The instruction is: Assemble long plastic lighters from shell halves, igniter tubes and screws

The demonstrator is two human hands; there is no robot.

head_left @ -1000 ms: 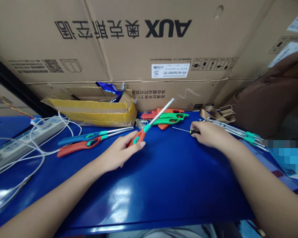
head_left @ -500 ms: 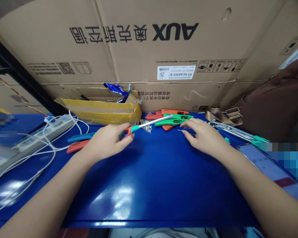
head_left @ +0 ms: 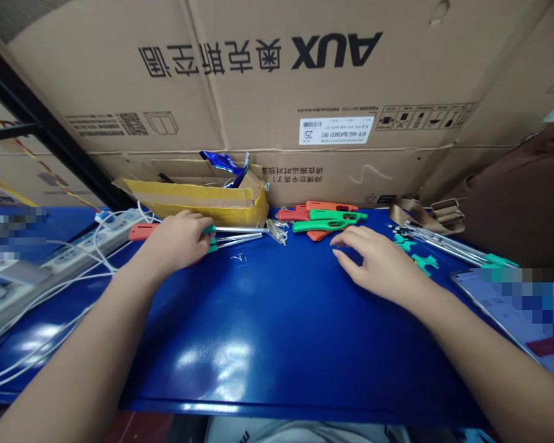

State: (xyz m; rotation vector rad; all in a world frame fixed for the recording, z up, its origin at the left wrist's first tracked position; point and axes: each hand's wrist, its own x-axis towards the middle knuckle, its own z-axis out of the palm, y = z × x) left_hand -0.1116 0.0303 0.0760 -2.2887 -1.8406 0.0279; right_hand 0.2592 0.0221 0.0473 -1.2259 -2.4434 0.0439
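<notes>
My left hand [head_left: 178,241] rests on the blue table [head_left: 277,332], fingers curled over the handle of a long-nosed lighter [head_left: 233,230] whose metal tube points right, lying among other assembled lighters with an orange handle end [head_left: 142,231] showing. My right hand [head_left: 378,261] lies flat and open on the table with nothing in it, its fingertips just short of a pile of loose orange and green handle shells [head_left: 323,220]. Small green trigger parts [head_left: 422,263] lie to the right of that hand.
A taped cardboard box [head_left: 198,195] of parts stands at the back. Large AUX cartons [head_left: 277,92] wall the rear. A power strip with white cables [head_left: 74,246] lies left. Metal tubes with green ends [head_left: 461,251], a brown strap [head_left: 420,212] and a phone [head_left: 493,301] lie right.
My left hand carried the orange lighter leftward and down onto the pile of finished lighters. My right hand let go of a thin tool and now lies flat.
</notes>
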